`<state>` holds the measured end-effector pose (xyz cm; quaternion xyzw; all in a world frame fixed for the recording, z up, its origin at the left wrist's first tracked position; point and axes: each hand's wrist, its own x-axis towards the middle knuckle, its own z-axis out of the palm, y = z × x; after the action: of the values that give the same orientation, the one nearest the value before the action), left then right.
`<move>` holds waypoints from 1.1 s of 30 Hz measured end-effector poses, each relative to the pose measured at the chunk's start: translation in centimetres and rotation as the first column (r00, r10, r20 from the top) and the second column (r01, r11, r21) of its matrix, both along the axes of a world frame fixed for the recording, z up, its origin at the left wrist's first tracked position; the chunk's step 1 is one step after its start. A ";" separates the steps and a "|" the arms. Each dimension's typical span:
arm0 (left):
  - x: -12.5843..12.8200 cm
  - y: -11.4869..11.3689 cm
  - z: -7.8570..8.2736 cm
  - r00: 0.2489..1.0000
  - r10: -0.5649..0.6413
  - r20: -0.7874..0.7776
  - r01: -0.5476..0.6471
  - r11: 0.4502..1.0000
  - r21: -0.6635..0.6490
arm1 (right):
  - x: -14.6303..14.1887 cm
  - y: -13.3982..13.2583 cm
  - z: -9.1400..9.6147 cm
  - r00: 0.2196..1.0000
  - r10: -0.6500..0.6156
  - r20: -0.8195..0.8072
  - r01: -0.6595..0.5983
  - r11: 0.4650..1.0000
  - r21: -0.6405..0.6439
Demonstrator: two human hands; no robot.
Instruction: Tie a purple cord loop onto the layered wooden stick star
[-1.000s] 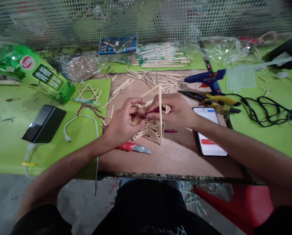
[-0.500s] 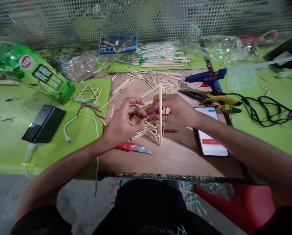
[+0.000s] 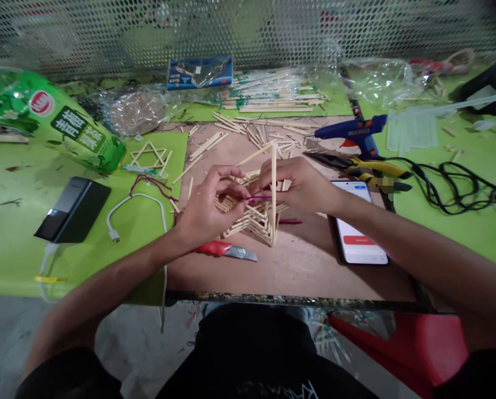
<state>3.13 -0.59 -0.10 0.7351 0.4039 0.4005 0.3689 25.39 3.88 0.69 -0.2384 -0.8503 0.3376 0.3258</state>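
Observation:
A layered wooden stick structure point(image 3: 259, 217) stands on the brown board point(image 3: 297, 260), with one tall stick rising upright from it. My left hand point(image 3: 206, 208) is closed in a pinch on a thin purple wire point(image 3: 259, 197) at the structure's top. My right hand point(image 3: 300, 185) is also closed, fingers curled over the structure and pinching the same purple wire from the other side. More purple wire trails out on the board at the right of the structure point(image 3: 290, 222).
A red utility knife point(image 3: 226, 250) lies just below my left hand. A phone point(image 3: 358, 224), yellow-handled pliers point(image 3: 364, 169), blue glue gun point(image 3: 351, 133) and black cord point(image 3: 459, 191) lie right. Loose sticks point(image 3: 268, 100), a stick star point(image 3: 150, 155), a power bank point(image 3: 73, 209) and green bag point(image 3: 52, 122) lie left and behind.
The purple wire between my fingertips has been drawn into a straighter, more level line across the tall stick. Both hands stay at the structure and shift only slightly.

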 end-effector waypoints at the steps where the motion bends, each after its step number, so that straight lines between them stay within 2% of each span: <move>1: 0.0 0.0 0.0 1.000 0.001 -0.001 -0.001 1.000 0.001 | 0.0 0.0 0.0 1.000 -0.002 0.003 0.002 1.000 -0.005; 11: 0.0 0.1 0.0 0.999 -0.018 0.033 0.018 1.000 -0.003 | -0.3 -0.1 -0.1 1.000 0.004 -0.020 -0.004 1.000 -0.030; 19: -0.1 0.2 -0.1 1.000 -0.017 0.020 0.017 1.000 0.006 | -0.3 -0.4 0.4 1.000 -0.024 0.016 0.025 0.995 -0.100; 29: -0.1 0.3 0.2 0.999 -0.031 0.031 0.033 0.999 -0.042 | -0.6 -0.3 -0.1 1.000 -0.012 -0.010 0.012 0.998 -0.067; 33: -0.1 0.2 0.4 0.998 -0.040 0.049 0.043 0.997 -0.067 | -0.7 -0.3 -0.4 1.000 -0.013 -0.025 0.013 1.000 -0.006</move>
<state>3.02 -0.36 0.28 0.7207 0.3929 0.3961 0.4114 24.68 3.54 0.29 -0.2407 -0.8437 0.3408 0.3378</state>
